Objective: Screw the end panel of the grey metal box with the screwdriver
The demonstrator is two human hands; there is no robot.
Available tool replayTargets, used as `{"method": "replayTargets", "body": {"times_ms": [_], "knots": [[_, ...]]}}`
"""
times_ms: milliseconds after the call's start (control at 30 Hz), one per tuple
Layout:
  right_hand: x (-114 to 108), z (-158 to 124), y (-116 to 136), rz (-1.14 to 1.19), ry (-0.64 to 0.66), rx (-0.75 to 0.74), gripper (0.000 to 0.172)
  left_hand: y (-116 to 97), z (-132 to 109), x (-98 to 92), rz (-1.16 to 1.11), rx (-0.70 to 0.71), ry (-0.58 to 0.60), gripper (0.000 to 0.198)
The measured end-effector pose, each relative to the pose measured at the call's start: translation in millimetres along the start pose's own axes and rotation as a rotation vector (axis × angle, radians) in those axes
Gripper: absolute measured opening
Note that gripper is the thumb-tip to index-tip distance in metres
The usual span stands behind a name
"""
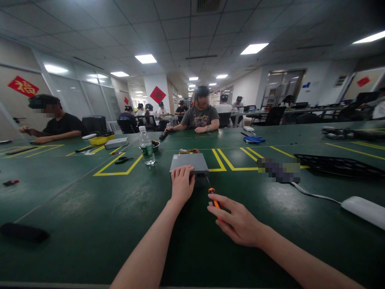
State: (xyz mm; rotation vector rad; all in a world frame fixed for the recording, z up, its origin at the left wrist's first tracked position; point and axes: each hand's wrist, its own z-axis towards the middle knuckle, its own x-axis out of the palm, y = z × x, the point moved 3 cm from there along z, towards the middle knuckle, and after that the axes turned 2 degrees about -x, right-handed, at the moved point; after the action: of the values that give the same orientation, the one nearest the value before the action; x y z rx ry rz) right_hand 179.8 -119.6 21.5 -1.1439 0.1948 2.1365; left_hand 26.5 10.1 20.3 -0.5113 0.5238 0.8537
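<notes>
A grey metal computer power supply (197,161) lies on the green table in front of me, with a bundle of coloured cables (189,151) at its far side and a dark socket on its near face. My left hand (183,184) grips its near left part, fingers over the top and thumb toward the front. Between the fingers and thumb of my right hand (236,218) is an orange and black screwdriver (211,191). Its thin shaft points up at the near right corner of the power supply; whether the tip touches a screw is too small to tell.
A water bottle (146,147) stands left of the power supply, near a small bowl (155,146). To the right lie a black grille-like panel (339,165), a white power strip (363,209) and blue gloves (253,139). A co-worker (202,114) sits across the table, another person (57,120) at far left.
</notes>
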Motion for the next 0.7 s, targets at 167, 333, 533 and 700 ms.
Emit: {"method": "replayTargets", "body": {"times_ms": [167, 333, 533, 700], "knots": [[2.1, -1.5, -4.4, -0.047, -0.155, -0.03, 0.024, 0.0, 0.0, -0.3, 0.008, -0.001, 0.006, 0.025], [5.6, -4.9, -7.3, -0.009, -0.207, 0.022, 0.026, 0.0, 0.0, -0.7, 0.005, -0.001, 0.008, 0.024], [10.7, -3.9, -8.1, -0.044, -0.05, -0.003, 0.034, 0.3, 0.1, 0.2, -0.005, 0.001, 0.001, 0.025], [9.8, -1.8, -13.1, -0.114, -0.173, 0.015, 0.021, 0.3, 0.2, 0.3, 0.001, 0.001, 0.003, 0.024]]}}
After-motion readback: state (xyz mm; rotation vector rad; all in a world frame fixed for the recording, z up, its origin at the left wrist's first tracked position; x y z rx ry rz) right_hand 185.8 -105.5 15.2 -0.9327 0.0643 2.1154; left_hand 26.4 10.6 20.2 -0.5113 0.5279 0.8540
